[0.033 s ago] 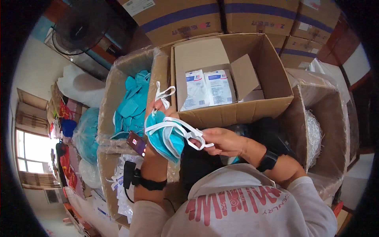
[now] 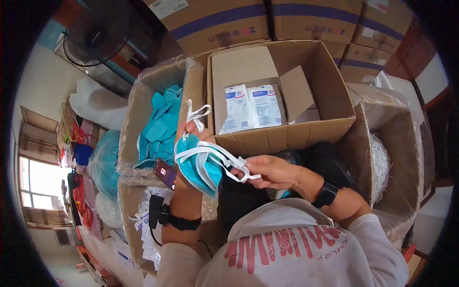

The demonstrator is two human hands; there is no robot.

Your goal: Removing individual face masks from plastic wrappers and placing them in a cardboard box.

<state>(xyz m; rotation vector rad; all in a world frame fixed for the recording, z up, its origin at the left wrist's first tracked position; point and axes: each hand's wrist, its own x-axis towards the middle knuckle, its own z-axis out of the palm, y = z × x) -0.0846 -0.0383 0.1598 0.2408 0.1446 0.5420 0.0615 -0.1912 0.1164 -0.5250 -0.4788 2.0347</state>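
Several teal face masks with white edges are bunched between my hands. My left hand grips them from the far side; its fingertips show above the masks and the rest is partly hidden. A loop of white strap sticks up past those fingers. To the right, my right hand is closed in a pinch on the white mask straps, which stretch across from the masks.
Left stands a plastic-lined carton with loose teal masks. A phone lies by my left forearm. Ahead, an open carton holds white packets. A carton at right contains white strands. Stacked boxes stand behind.
Both hands and the masks stay almost in place; the strap loop above my left hand has shifted very slightly left.
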